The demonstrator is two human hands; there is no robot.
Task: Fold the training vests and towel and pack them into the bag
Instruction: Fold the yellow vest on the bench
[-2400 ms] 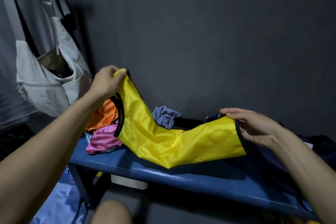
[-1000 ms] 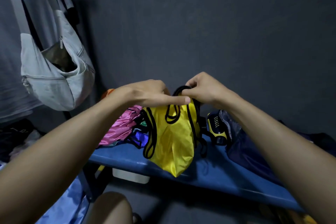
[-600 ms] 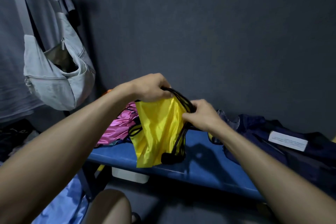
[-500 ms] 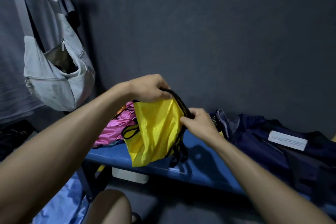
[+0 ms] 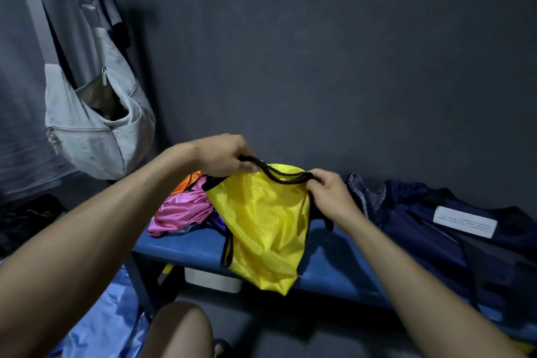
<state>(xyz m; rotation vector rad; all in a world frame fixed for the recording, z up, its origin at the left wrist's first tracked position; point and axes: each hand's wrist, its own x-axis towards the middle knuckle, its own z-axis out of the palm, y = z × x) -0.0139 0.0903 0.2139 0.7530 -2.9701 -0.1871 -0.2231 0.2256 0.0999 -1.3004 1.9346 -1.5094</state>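
Two hands hold one folded yellow training vest point(image 5: 267, 229) up over a blue table point(image 5: 328, 259) that runs from lower centre toward the right edge, against a dark grey wall point(image 5: 319, 52). Left hand point(image 5: 223, 157) grips the black-trimmed top edge at centre; right hand point(image 5: 331, 195) pinches the same black trim just right of it, so the vest hangs between them with its bottom tip past the table's front edge. Versus half a second back, hands have spread a little wider and the vest hangs flatter, more opened out; right hand now sits at the top trim, not the side. Behind the vest at centre-left lie a pink vest point(image 5: 180, 209) and an orange vest point(image 5: 189, 180) in a heap. Navy bag point(image 5: 430, 229) with a white label point(image 5: 465, 221) lies on the table, right of frame. Grey sling bag point(image 5: 96, 125) hangs upper left. White box point(image 5: 212, 282) sits under the table; blue shiny fabric point(image 5: 107, 328) lower left.
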